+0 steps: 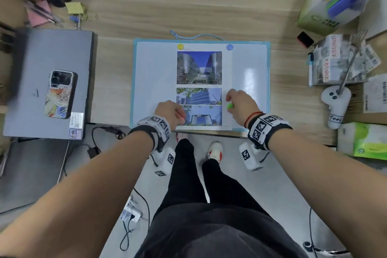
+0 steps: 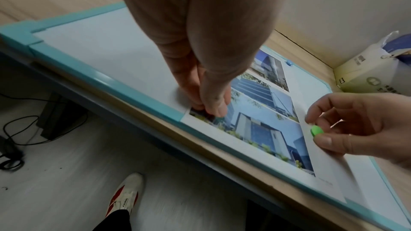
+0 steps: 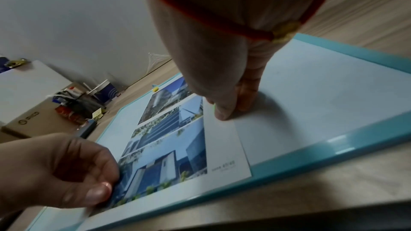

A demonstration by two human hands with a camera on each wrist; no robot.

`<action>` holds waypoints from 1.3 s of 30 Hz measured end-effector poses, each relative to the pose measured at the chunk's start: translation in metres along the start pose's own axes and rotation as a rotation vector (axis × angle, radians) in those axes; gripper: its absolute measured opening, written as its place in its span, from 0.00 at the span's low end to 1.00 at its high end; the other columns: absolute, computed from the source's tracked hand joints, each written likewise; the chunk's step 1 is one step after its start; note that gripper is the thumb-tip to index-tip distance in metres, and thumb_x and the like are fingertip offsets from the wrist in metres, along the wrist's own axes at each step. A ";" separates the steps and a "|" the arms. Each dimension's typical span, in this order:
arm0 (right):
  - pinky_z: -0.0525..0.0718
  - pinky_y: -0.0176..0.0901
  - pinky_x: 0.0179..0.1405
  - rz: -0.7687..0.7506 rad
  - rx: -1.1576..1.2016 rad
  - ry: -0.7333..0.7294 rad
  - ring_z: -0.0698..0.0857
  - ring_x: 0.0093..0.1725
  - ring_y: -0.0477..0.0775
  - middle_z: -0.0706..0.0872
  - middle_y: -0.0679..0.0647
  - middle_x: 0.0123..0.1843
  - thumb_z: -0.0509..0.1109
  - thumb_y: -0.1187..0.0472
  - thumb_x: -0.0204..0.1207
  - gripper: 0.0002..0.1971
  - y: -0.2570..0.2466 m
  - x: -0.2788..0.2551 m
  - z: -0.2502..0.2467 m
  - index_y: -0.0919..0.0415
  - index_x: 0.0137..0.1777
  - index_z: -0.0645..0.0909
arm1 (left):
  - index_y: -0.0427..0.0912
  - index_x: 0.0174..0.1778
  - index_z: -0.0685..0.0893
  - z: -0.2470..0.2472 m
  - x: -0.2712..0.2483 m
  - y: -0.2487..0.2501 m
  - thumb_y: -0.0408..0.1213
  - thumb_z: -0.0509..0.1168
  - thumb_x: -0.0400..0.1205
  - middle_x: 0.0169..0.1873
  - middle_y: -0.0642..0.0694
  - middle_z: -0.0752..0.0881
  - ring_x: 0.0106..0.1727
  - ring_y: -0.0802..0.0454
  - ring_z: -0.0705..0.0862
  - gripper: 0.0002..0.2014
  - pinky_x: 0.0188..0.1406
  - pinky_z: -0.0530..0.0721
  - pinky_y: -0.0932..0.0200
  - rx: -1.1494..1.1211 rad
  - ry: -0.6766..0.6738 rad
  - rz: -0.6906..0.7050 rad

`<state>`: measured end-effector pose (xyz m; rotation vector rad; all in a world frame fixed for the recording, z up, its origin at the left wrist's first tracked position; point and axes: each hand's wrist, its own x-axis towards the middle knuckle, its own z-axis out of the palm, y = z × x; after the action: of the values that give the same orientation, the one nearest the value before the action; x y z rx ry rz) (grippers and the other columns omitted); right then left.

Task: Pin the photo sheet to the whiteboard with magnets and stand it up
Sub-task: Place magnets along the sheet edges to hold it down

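Two magnets already hold the far edge of the printed photo sheet of blue buildings (image 1: 199, 81); the near edge is not yet pinned. Nearest, the left hand (image 1: 169, 111) pinches something small and reddish, probably a magnet, at the sheet's near-left corner. Just beyond, the right hand (image 1: 240, 102) pinches a round green magnet (image 2: 316, 130) at the right margin. The sheet lies flat on the teal-framed whiteboard (image 1: 251, 69), itself flat on the wooden desk (image 1: 146, 12). Farthest sit the yellow round magnet (image 1: 180, 46) and blue round magnet (image 1: 229, 47). Left to do, I judge: seat both near magnets, then stand the board up.
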<state>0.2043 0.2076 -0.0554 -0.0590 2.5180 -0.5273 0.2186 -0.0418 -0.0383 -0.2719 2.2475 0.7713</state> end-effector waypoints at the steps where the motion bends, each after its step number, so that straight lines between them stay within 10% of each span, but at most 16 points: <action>1: 0.77 0.46 0.44 -0.014 -0.006 0.001 0.82 0.47 0.64 0.81 0.62 0.51 0.67 0.70 0.75 0.12 0.001 -0.002 0.001 0.63 0.58 0.75 | 0.47 0.36 0.88 0.003 -0.002 -0.002 0.31 0.78 0.71 0.33 0.49 0.88 0.34 0.58 0.85 0.07 0.46 0.84 0.63 -0.003 0.017 0.004; 10: 0.81 0.49 0.51 -0.058 0.032 -0.036 0.83 0.50 0.64 0.83 0.64 0.51 0.69 0.60 0.77 0.08 0.001 -0.025 0.014 0.65 0.50 0.83 | 0.43 0.47 0.93 0.013 -0.020 -0.013 0.34 0.76 0.72 0.42 0.45 0.92 0.44 0.50 0.88 0.08 0.52 0.85 0.62 0.029 0.221 -0.064; 39: 0.82 0.45 0.52 0.127 0.124 -0.055 0.86 0.51 0.59 0.90 0.57 0.49 0.72 0.56 0.76 0.08 0.003 -0.037 0.011 0.61 0.48 0.87 | 0.44 0.40 0.91 0.004 -0.014 -0.010 0.33 0.80 0.66 0.32 0.50 0.87 0.39 0.53 0.86 0.08 0.43 0.82 0.65 0.100 0.110 -0.023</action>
<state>0.2419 0.2120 -0.0456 0.1300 2.4112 -0.6199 0.2350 -0.0478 -0.0357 -0.2977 2.3736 0.6439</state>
